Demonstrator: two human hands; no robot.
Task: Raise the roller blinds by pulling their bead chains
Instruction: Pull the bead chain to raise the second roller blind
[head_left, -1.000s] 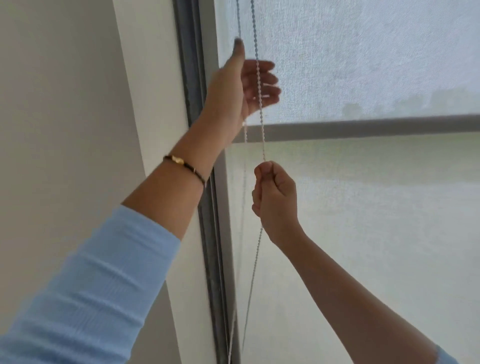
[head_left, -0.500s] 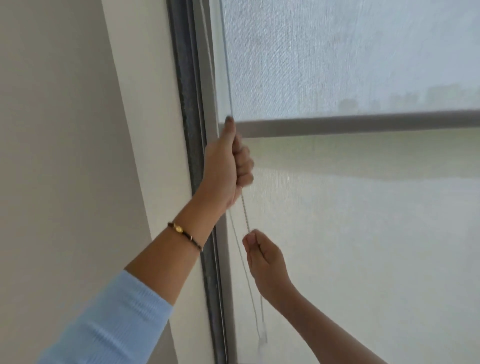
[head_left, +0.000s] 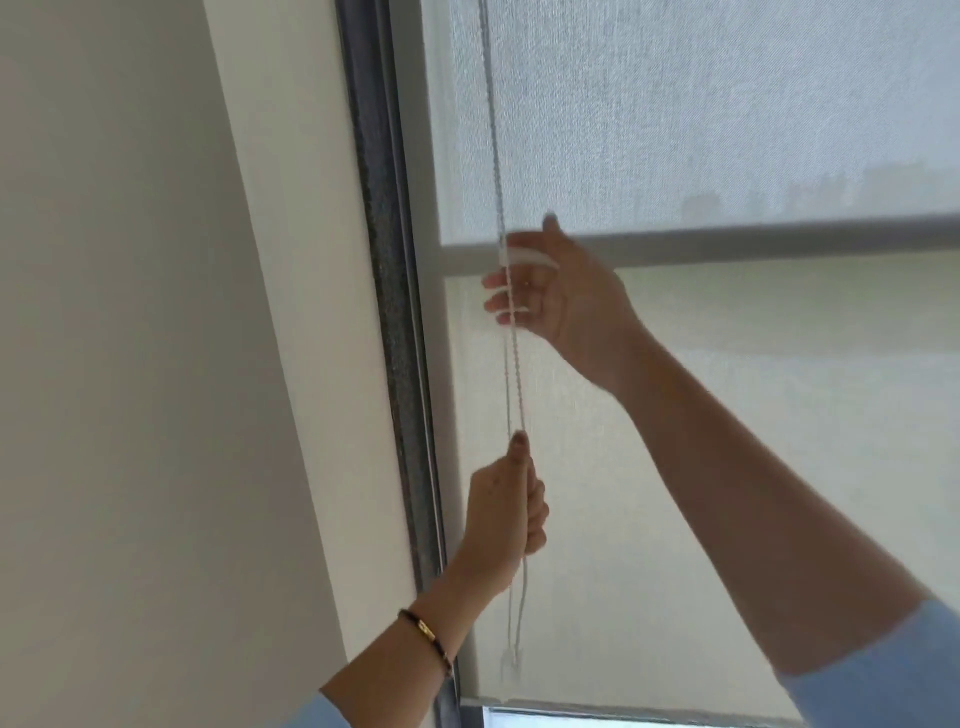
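Your left hand (head_left: 506, 512) grip clamped on bead chain (head_left: 500, 208), strand running vertically; right hand (head_left: 553, 291) above it, fingers loose around chain, nearer next pull.

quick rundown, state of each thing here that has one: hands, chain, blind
left hand: fist shut on the bead chain, low
right hand: up high, fingers open, spread at the chain, not closed on it
bead chain: taut above the left hand, slack loop hanging below
roller blind: mostly down, bottom edge just above the sill, a strip of glass showing
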